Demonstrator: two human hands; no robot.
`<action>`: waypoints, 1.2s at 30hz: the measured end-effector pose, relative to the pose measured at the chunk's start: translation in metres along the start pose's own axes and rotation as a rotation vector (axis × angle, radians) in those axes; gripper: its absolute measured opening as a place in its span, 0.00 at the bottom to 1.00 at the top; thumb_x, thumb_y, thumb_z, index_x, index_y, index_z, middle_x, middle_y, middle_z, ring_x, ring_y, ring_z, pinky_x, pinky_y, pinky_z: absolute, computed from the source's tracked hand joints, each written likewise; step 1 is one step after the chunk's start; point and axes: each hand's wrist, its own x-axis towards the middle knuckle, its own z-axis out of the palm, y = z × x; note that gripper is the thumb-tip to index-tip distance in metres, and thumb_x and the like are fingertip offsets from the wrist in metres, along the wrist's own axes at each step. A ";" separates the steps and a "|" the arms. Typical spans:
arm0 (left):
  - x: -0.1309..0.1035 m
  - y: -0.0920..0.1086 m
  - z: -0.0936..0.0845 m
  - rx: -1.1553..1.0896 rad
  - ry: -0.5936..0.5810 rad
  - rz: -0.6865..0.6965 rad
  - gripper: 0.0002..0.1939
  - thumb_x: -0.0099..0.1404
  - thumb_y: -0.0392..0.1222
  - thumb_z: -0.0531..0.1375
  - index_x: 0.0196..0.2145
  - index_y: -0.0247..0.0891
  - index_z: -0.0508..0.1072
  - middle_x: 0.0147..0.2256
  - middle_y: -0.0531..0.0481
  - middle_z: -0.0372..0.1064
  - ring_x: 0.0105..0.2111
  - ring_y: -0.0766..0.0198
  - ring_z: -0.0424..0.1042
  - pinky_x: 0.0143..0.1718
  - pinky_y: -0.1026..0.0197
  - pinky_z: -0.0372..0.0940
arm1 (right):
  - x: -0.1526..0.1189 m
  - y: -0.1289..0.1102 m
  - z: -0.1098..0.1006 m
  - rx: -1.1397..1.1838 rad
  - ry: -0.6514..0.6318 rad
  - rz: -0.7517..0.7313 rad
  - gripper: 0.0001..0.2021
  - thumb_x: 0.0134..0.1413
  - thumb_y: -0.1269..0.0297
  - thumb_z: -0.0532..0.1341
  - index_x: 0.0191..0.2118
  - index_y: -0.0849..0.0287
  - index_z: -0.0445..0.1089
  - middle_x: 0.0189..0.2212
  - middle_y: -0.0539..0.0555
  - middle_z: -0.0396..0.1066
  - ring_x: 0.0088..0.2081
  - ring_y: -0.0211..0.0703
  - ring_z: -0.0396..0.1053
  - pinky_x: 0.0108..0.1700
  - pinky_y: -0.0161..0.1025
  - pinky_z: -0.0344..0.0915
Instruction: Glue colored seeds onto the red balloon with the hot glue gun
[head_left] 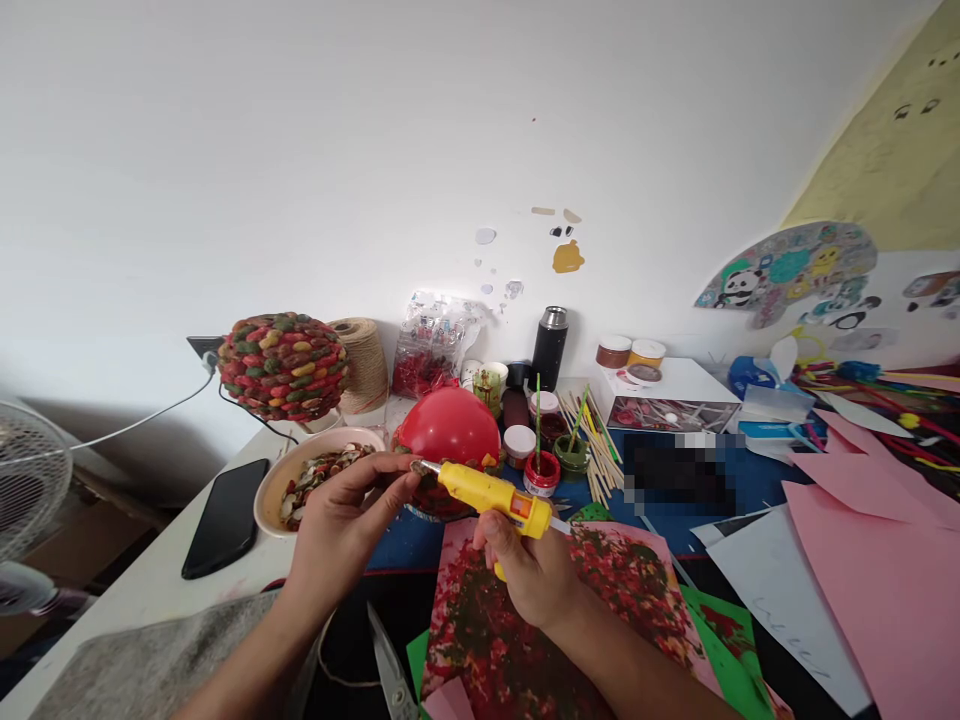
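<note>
My right hand (529, 565) is wrapped round the handle of a yellow glue gun (487, 495), its nozzle pointing left. At the nozzle tip, my left hand (352, 505) pinches a small piece between thumb and forefinger; it looks like one of the painted shells. Just behind the hands sits a red balloon (448, 428), its lower part ringed with small coloured pieces and partly hidden by the gun and fingers. A pink bowl (264, 490) left of my left hand holds many shell pieces (330, 468).
A ball covered in coloured pieces (283, 366), twine spool (361, 365) and black flask (551, 350) stand near the wall. Open paint jars (541, 475) are behind the gun. Scissors (390, 665), a paint-spattered sheet (487, 620), phone (225, 520) and pink paper (877, 600) lie around.
</note>
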 end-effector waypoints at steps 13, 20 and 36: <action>0.000 0.000 0.001 -0.001 0.002 -0.018 0.20 0.60 0.61 0.76 0.40 0.42 0.89 0.39 0.43 0.87 0.37 0.53 0.84 0.41 0.58 0.80 | 0.002 -0.006 0.001 -0.062 0.014 -0.025 0.33 0.73 0.30 0.56 0.25 0.52 0.71 0.18 0.50 0.64 0.21 0.44 0.64 0.25 0.40 0.60; 0.000 0.000 0.001 -0.005 -0.007 -0.019 0.20 0.60 0.61 0.76 0.40 0.42 0.88 0.38 0.44 0.87 0.36 0.55 0.84 0.40 0.60 0.80 | 0.002 -0.004 0.001 -0.115 0.012 -0.042 0.34 0.73 0.30 0.53 0.25 0.52 0.68 0.17 0.49 0.63 0.21 0.42 0.64 0.23 0.38 0.59; 0.000 -0.006 0.000 0.001 0.020 -0.017 0.22 0.60 0.63 0.76 0.40 0.43 0.88 0.38 0.45 0.87 0.39 0.53 0.86 0.43 0.58 0.81 | 0.004 -0.008 0.001 -0.175 0.016 -0.115 0.34 0.76 0.32 0.52 0.25 0.53 0.65 0.17 0.47 0.63 0.19 0.40 0.64 0.23 0.37 0.59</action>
